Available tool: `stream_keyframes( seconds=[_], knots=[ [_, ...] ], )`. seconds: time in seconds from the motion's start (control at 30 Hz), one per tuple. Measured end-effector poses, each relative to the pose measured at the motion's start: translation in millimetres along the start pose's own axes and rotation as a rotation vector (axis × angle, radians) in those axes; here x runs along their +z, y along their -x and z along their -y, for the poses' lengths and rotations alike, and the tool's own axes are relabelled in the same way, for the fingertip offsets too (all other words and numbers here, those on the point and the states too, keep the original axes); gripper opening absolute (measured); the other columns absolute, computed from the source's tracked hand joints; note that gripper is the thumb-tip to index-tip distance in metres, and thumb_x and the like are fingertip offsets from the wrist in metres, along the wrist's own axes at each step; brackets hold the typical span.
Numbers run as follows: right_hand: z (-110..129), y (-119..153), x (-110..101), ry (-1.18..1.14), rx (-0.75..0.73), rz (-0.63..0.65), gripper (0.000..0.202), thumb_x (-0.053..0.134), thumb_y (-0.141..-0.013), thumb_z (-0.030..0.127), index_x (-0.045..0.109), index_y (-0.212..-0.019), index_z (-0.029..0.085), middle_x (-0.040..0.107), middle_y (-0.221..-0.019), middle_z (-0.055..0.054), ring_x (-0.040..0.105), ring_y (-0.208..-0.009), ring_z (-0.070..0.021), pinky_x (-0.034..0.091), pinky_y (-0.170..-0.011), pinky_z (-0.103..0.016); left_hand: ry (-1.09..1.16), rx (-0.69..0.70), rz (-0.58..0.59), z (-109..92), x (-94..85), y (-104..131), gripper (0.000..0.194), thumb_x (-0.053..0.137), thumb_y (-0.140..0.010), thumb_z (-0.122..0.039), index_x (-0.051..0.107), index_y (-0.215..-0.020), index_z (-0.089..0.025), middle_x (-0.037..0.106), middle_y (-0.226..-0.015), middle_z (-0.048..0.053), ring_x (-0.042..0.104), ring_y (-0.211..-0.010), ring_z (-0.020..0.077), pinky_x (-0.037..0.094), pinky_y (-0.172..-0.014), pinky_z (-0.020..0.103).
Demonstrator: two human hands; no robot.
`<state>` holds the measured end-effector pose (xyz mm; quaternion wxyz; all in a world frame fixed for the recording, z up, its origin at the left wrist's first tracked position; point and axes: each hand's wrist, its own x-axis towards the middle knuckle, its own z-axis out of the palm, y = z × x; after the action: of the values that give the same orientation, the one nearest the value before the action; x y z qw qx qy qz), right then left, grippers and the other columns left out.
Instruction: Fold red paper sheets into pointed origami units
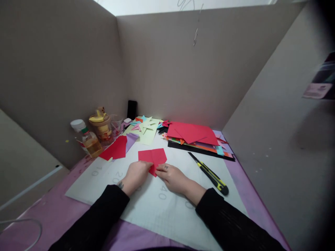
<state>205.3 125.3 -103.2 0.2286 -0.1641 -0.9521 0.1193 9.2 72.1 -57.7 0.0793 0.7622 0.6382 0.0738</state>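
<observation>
Two bare hands are on one red folded paper piece, at the middle of the white numbered flat mat.
The left hand has its fingers together on the lower left edge; the right hand touches the lower right edge; whether they pinch, I cannot tell. A yellow-and-black plastic cutter knife lies near the mat's right edge.

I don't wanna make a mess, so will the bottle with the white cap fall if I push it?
The bottle might tip if pushed up high, because it's taller than wide. Probably heavyish too, since amber liquid shows inside.
</observation>
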Motion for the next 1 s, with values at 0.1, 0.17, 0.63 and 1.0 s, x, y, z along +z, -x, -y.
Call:
stream_keyframes(
  seconds=[0.1, 0.17, 0.63, 1.0],
  knots=[
    [0.3, 0.6, -0.3, 0.020, 0.015, 0.028, 0.033, 0.047, -0.089, 0.016, 0.062, -0.118, 0.022, 0.064, -0.115, -0.011, 0.056, -0.105, -0.0222, 0.046, -0.090, -0.037, 0.061, -0.033, -0.031, 12.5, -1.4, -16.6, 0.022, 0.052, -0.086, -0.025, 0.065, -0.102, -0.019, 0.068, -0.103, 0.010, 0.060, -0.100, 0.0245, 0.044, -0.085, 0.032],
    [0.0, 0.8, -1.3, 0.027, 0.015, 0.038, 0.032, 0.047, -0.090, 0.018, 0.062, -0.119, 0.022, 0.064, -0.115, -0.012, 0.055, -0.106, -0.0226, 0.046, -0.091, -0.038, 0.110, -0.039, -0.013, 19.1, -1.2, -27.6, 0.021, 0.058, -0.081, -0.028, 0.065, -0.099, -0.018, 0.068, -0.099, 0.008, 0.061, -0.096, 0.0225, 0.044, -0.081, 0.029],
    [0.6, 0.8, -4.6, 0.056, 0.011, 0.090, 0.033, 0.048, -0.089, 0.016, 0.063, -0.118, 0.022, 0.063, -0.116, -0.013, 0.054, -0.110, -0.0243, 0.045, -0.092, -0.039, 0.190, -0.143, 0.114, 24.9, 4.1, -52.1, 0.018, 0.054, -0.076, -0.030, 0.064, -0.068, -0.017, 0.067, -0.069, 0.003, 0.057, -0.063, 0.0168, 0.034, -0.055, 0.025],
    [-3.3, 4.9, -3.3, 0.079, -0.039, 0.108, 0.035, 0.049, -0.088, 0.016, 0.062, -0.121, 0.021, 0.062, -0.118, -0.015, 0.052, -0.115, -0.0252, 0.043, -0.095, -0.039, 0.169, -0.213, 0.108, 22.1, 3.9, -52.1, 0.018, 0.055, -0.074, -0.033, 0.063, -0.068, -0.019, 0.065, -0.068, 0.003, 0.057, -0.063, 0.0174, 0.031, -0.053, 0.026]
  ],
)
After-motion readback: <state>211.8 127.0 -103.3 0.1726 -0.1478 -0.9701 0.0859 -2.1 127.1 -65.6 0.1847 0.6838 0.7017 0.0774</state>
